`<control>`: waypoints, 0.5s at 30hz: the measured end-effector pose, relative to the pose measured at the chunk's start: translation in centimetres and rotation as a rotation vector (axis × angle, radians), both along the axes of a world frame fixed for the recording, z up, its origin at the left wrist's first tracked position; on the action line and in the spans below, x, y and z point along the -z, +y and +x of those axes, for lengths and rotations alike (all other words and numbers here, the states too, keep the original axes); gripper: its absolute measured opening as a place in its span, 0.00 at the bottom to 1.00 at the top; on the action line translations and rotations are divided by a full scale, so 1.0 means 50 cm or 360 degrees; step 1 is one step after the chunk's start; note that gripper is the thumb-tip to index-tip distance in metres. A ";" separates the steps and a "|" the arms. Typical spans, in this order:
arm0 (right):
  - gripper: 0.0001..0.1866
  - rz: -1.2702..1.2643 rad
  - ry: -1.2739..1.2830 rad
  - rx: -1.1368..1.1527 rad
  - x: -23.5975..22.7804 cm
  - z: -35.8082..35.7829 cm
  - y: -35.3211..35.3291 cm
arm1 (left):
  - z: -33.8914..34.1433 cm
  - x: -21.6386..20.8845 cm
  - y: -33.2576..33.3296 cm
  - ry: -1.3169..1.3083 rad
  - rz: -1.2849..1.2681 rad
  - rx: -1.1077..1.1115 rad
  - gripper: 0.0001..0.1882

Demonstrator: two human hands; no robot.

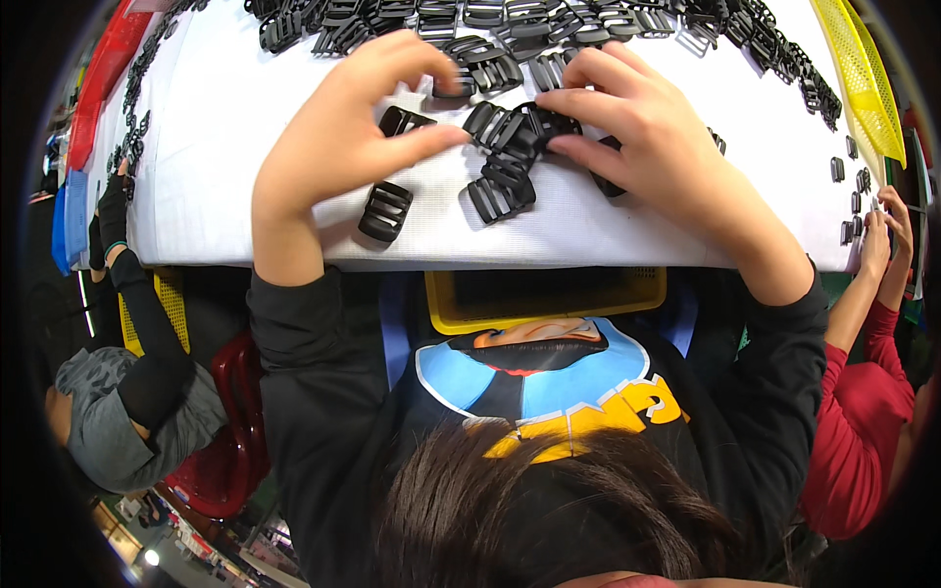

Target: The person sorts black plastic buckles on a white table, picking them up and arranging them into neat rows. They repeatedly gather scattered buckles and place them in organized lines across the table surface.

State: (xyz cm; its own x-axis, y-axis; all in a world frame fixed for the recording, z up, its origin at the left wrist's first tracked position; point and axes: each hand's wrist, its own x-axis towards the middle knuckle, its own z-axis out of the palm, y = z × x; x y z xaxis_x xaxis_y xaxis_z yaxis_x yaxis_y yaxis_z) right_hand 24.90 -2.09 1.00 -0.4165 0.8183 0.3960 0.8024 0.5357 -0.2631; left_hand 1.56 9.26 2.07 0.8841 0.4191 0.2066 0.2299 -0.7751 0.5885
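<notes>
Black plastic strap buckles, the slotted slider kind, lie on the white table before me. My left hand (338, 137) hovers over them with thumb and curled fingers apart, slightly blurred and holding nothing. Between the thumb and fingers of my right hand (647, 127) is a black buckle (555, 122), partly hidden by the fingertips. It overlaps a small cluster of buckles (502, 129) between both hands. Closer to me lie one buckle (501, 193) below that cluster and a separate buckle (385, 212) near my left wrist. Another buckle (404, 122) shows behind my left thumb.
A large heap of buckles (529, 20) spreads along the far side. A yellow basket (549, 318) sits below the table edge at my lap. Co-workers' hands work at the left (113, 211) and right (882, 225) edges. Another yellow basket (863, 78) stands far right.
</notes>
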 end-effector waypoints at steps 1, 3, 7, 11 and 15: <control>0.13 0.0038 0.0021 -0.0018 0.002 0.005 0.003 | 0.014 0.002 -0.008 -0.0014 0.0022 0.0113 0.21; 0.08 0.0103 0.0144 -0.0080 -0.007 0.009 0.006 | 0.026 0.010 -0.025 -0.0004 0.0057 0.0236 0.22; 0.09 -0.0390 0.0294 0.0155 -0.052 0.074 0.004 | 0.019 0.011 -0.012 0.0022 0.0161 0.0204 0.17; 0.08 -0.0939 0.0144 0.0495 -0.070 0.140 -0.003 | -0.011 -0.001 -0.002 0.0175 0.0015 -0.0061 0.14; 0.09 -0.0791 -0.0047 0.0946 -0.054 0.124 -0.003 | -0.007 -0.001 -0.008 0.0102 0.0076 -0.0126 0.11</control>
